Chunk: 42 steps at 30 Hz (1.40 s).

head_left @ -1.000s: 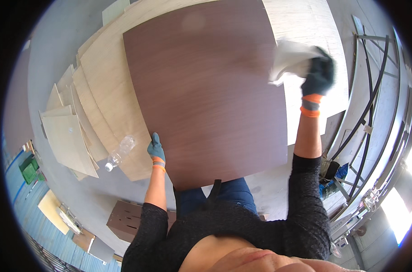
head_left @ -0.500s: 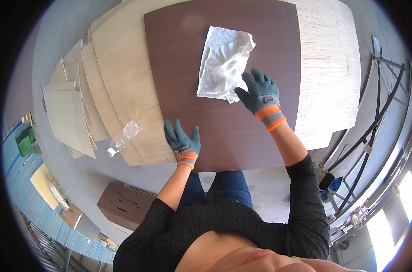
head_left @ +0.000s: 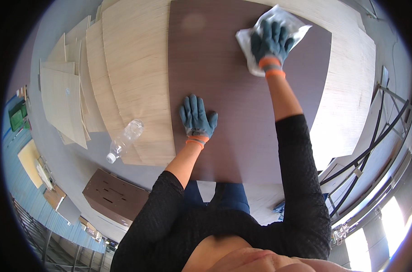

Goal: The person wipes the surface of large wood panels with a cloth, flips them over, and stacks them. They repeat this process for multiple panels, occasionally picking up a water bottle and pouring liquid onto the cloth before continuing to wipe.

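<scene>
A white cloth (head_left: 256, 50) lies crumpled on a dark brown board (head_left: 242, 122), near its far right corner. My right hand (head_left: 272, 41), in a grey-green glove with an orange cuff, presses on the cloth from above with its fingers spread; the arm is stretched far out. My left hand (head_left: 198, 117), gloved the same way, rests open and flat on the board near its left edge. Nothing shows in it. Part of the cloth is hidden under the right hand.
Pale plywood sheets (head_left: 133, 86) lie under the brown board, showing on both sides. A clear plastic bottle (head_left: 128, 136) lies at their near left edge. A brown slotted box (head_left: 113, 195) is on the floor at left. A dark metal frame (head_left: 367, 152) stands at right.
My right hand has come down onto the cloth, which has moved away and to the right. My left hand has shifted forward and right, onto the board. The view has shifted slightly.
</scene>
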### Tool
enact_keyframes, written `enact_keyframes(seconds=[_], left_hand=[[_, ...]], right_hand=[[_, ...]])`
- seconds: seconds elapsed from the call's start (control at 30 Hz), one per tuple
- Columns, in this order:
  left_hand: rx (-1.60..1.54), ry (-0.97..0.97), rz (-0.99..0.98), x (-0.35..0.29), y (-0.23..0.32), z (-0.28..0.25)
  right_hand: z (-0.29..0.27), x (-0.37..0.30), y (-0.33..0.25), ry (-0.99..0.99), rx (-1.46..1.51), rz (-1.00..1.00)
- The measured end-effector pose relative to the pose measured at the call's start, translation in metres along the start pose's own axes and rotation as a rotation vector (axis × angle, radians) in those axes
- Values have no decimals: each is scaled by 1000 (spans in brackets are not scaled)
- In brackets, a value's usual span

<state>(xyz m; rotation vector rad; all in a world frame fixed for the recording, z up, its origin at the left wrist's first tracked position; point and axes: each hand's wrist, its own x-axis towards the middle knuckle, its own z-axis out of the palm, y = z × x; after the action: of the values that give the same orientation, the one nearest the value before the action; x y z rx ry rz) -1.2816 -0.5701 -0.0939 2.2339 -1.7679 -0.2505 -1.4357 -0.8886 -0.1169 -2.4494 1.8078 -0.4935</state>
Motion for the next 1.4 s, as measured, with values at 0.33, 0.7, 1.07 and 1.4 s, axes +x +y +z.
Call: enact_keyframes(seconds=[0.33, 0.7, 1.07, 1.4], left_hand=[[-7, 21, -6, 3, -1, 2], [21, 26, -6, -1, -2, 0], [51, 48, 31, -1, 1, 6], [70, 54, 59, -6, 1, 6]], right_hand=[[55, 44, -181, -133, 148, -645], [1, 102, 162, -25, -229, 34], [-83, -213, 158, -56, -134, 87], [-88, -288, 92, -118, -81, 443]])
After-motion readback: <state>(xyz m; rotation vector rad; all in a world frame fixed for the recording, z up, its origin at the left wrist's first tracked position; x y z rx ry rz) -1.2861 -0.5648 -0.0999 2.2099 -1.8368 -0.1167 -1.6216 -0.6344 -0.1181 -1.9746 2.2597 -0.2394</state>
